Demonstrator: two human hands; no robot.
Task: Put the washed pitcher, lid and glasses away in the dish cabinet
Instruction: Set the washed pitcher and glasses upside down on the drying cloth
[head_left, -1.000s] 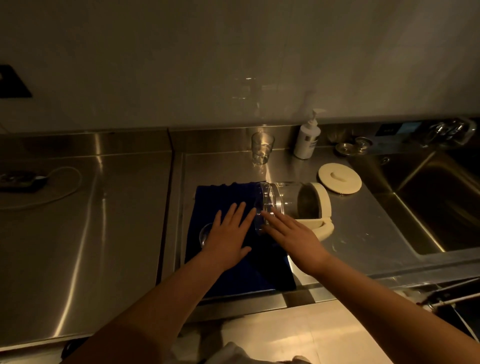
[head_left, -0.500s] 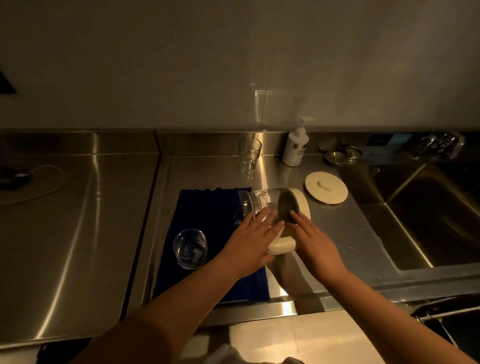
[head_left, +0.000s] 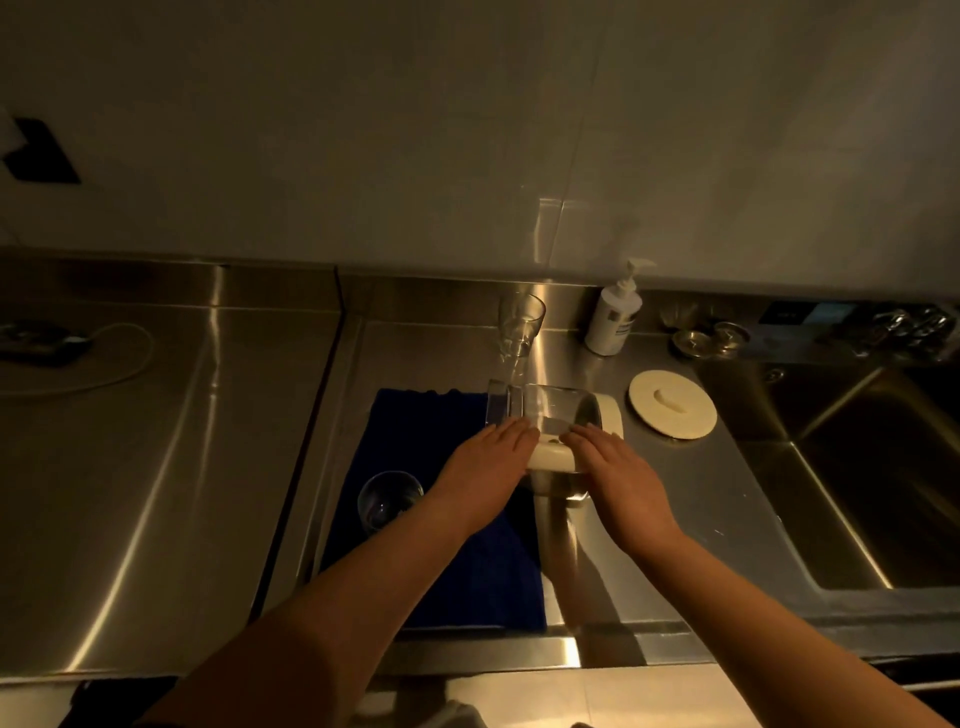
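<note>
The brushed stainless-steel surface (head_left: 156, 467) carries everything, and the dark blue cloth mat (head_left: 431, 441) lying on it serves as the landmark. The clear glass pitcher with a cream plastic rim and handle (head_left: 550, 415) lies on its side across the mat's far right corner, its glass base over the cloth and its cream mouth end past the mat's right edge. I judge it the heaviest and most breakable piece: rigid glass, smooth and probably slick if wet, apt to roll while it lies like this. The cream handle, facing the person, looks the surest place to take hold, with the other palm under the glass body.

The left hand (head_left: 483, 467) reaches over the mat's right part, fingers nearly straight and together, tips touching the pitcher's near side by the handle, gripping nothing. The right hand (head_left: 618, 473), just right of the mat, lies likewise flat with its fingertips on the handle's other end.

The round cream lid with a raised grip bar (head_left: 672, 402) lies flat well to the right of the mat; it looks light, stiff and easy to pinch by the bar. A clear tumbler glass on its side (head_left: 389, 499) rests on the mat's near left part, thin-walled and free to roll. A second clear tumbler glass standing upright (head_left: 519, 325) waits beyond the mat's far edge, near the backsplash.
</note>
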